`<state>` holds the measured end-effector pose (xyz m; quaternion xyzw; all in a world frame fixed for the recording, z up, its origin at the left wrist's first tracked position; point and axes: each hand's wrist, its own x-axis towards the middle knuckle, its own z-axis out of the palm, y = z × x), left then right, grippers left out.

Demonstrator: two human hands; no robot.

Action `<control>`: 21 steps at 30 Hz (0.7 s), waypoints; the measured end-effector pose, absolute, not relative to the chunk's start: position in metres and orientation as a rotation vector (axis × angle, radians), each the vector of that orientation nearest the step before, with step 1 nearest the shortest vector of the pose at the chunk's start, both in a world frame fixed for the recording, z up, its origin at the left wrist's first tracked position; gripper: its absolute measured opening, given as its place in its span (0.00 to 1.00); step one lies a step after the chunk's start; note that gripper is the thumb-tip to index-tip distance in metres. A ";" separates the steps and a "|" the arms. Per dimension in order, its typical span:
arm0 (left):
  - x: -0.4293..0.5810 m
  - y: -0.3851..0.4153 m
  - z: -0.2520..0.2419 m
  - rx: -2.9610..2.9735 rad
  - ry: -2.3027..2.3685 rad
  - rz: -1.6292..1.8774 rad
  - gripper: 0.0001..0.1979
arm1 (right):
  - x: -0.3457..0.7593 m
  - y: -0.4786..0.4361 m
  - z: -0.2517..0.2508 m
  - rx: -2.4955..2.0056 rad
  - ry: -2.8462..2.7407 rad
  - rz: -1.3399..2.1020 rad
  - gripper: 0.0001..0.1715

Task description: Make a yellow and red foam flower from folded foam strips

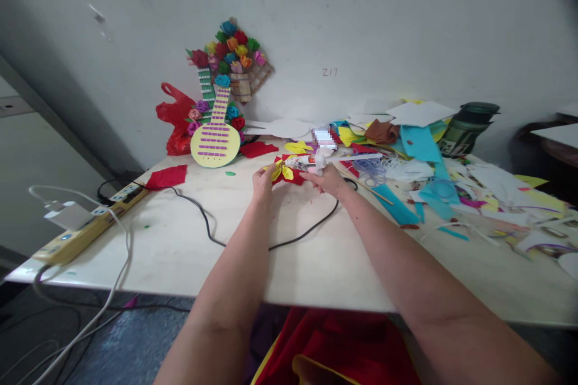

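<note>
Between the fingers of my left hand [263,181] is a yellow paper flower [284,172] with several petals. My right hand [329,180] is closed around a white glue gun [320,159], its nozzle pointing left at the flower. Whether the nozzle touches the flower I cannot tell. A pale glue stick [361,157] juts out toward the right, behind the gun. Red paper [295,179] lies just below the flower, partly covered by it and my fingers.
A black cord [311,231] loops across the table in front of my hands. At left lies a power strip [74,240]. A paper banjo [215,143] and paper flowers [232,48] lean at the wall. Paper scraps [487,210] and a green bottle [467,129] are on the right.
</note>
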<state>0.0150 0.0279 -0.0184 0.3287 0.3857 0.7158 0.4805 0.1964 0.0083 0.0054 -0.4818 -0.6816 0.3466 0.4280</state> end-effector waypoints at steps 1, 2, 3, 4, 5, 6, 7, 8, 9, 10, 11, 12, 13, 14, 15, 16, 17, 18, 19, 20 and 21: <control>0.015 0.029 -0.019 0.800 0.939 1.747 0.16 | 0.197 0.008 0.005 -1.176 -1.679 0.900 0.22; 0.014 0.029 -0.020 0.799 0.936 1.749 0.16 | 0.197 0.008 0.005 -1.149 -1.654 0.930 0.23; 0.014 0.030 -0.020 0.801 0.931 1.749 0.16 | 0.198 0.007 0.005 -1.124 -1.630 0.961 0.23; 0.014 0.030 -0.020 0.805 0.926 1.749 0.16 | 0.199 0.007 0.005 -1.095 -1.604 0.990 0.23; 0.015 0.030 -0.020 0.807 0.922 1.753 0.16 | 0.199 0.008 0.004 -1.062 -1.574 1.018 0.24; 0.015 0.029 -0.020 0.809 0.918 1.756 0.16 | 0.199 0.008 0.004 -1.025 -1.545 1.046 0.24; 0.015 0.028 -0.019 0.810 0.914 1.759 0.16 | 0.200 0.008 0.004 -0.988 -1.513 1.072 0.24; 0.015 0.027 -0.018 0.812 0.912 1.763 0.16 | 0.200 0.008 0.004 -0.955 -1.481 1.096 0.24; 0.015 0.027 -0.018 0.814 0.915 1.764 0.16 | 0.200 0.009 0.004 -0.926 -1.449 1.114 0.24; 0.015 0.026 -0.018 0.817 0.924 1.763 0.16 | 0.200 0.009 0.004 -0.907 -1.418 1.127 0.24; 0.014 0.026 -0.018 0.824 0.938 1.760 0.16 | 0.200 0.009 0.004 -0.897 -1.388 1.135 0.25; 0.014 0.027 -0.018 0.830 0.955 1.757 0.16 | 0.200 0.010 0.004 -0.895 -1.360 1.138 0.26; 0.013 0.028 -0.018 0.835 0.970 1.759 0.16 | 0.200 0.010 0.004 -0.898 -1.333 1.134 0.26; 0.013 0.029 -0.019 0.840 0.977 1.761 0.15 | 0.200 0.011 0.004 -0.904 -1.311 1.130 0.27; 0.012 0.030 -0.019 0.842 0.977 1.765 0.15 | 0.200 0.011 0.004 -0.909 -1.294 1.125 0.27; 0.012 0.030 -0.019 0.842 0.974 1.768 0.15 | 0.200 0.012 0.004 -0.913 -1.282 1.121 0.27; 0.012 0.031 -0.019 0.841 0.972 1.771 0.15 | 0.201 0.013 0.003 -0.916 -1.271 1.116 0.28; 0.012 0.030 -0.018 0.838 0.973 1.774 0.15 | 0.201 0.014 0.003 -0.918 -1.260 1.113 0.28; 0.012 0.030 -0.017 0.836 0.975 1.776 0.15 | 0.201 0.014 0.002 -0.920 -1.247 1.110 0.28; 0.012 0.029 -0.017 0.834 0.978 1.781 0.15 | 0.201 0.015 0.001 -0.925 -1.231 1.102 0.28; 0.012 0.028 -0.016 0.834 0.976 1.788 0.15 | 0.202 0.016 0.000 -0.934 -1.215 1.087 0.28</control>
